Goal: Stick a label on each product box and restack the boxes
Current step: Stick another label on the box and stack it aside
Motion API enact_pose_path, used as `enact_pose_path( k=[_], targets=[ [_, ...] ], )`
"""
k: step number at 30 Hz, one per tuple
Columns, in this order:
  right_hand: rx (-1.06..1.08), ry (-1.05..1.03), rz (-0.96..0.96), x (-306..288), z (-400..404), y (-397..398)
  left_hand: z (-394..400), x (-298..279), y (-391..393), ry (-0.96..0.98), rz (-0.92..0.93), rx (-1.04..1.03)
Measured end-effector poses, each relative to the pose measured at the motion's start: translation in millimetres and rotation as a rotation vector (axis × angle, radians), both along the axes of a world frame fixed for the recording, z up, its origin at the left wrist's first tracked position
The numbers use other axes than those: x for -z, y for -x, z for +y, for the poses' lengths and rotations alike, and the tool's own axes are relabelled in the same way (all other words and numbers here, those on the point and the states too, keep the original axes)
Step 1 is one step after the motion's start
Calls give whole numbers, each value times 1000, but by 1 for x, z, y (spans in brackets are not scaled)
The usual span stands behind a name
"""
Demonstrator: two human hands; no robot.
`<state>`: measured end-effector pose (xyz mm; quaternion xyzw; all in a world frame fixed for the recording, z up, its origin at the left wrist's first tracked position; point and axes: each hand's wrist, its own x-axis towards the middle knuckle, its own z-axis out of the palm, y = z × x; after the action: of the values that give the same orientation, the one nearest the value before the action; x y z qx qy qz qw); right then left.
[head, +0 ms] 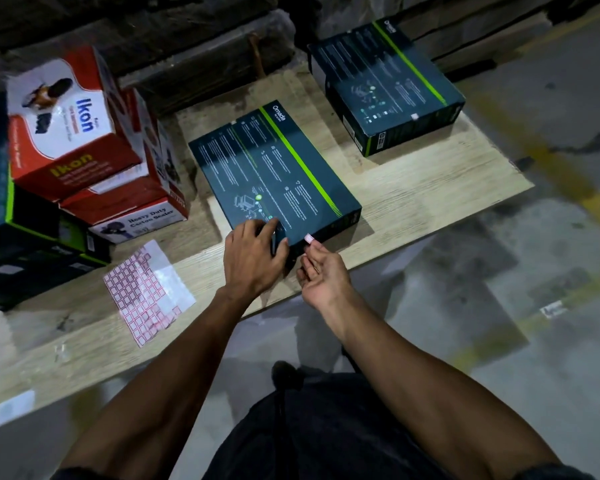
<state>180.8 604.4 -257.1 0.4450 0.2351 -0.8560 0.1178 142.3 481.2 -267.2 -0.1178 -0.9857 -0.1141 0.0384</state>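
Note:
A flat dark teal box with a green stripe lies on the wooden board. My left hand grips its near corner, fingers on top and thumb at the edge. My right hand pinches a small pink-white label right at the box's near edge. A sheet of red-bordered labels lies to the left on the board. A stack of two teal boxes stands at the far right; a small white label shows at the edge of the upper one.
Red and white Ikon boxes and a carton sealer box are stacked at the left, beside dark green-edged boxes. The board's near edge runs diagonally just below my hands. Grey floor with yellow lines lies to the right.

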Motion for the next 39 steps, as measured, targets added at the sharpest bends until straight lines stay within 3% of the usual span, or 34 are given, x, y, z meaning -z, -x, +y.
enact_pose_path(
  k=[5, 39],
  targets=[
    [34, 8, -15, -5, -4, -2, 8, 1, 17, -2, -59, 106],
    [43, -20, -30, -7, -8, 1, 23, -4, 22, 24, -85, 4]
  ],
)
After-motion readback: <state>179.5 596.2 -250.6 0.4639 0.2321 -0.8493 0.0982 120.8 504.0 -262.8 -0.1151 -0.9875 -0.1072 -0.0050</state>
